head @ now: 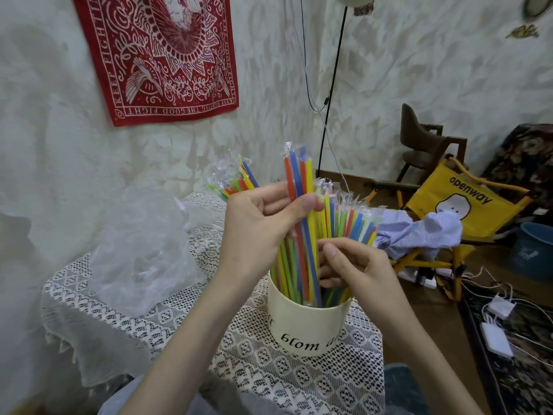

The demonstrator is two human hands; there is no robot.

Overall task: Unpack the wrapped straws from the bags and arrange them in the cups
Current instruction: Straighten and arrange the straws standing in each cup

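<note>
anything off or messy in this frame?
Mostly fine. The colourful wrapped straws fan out unevenly in the cream paper cup; the left hand holds several raised above the rest. A crumpled clear plastic bag lies loose on the white lace tablecloth.

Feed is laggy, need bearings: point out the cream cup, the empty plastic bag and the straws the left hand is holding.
cream cup (311,327), head view, front wall above the lettering
empty plastic bag (143,247), head view, crumpled middle
straws in left hand (299,175), head view, upper wrapped shafts
</note>
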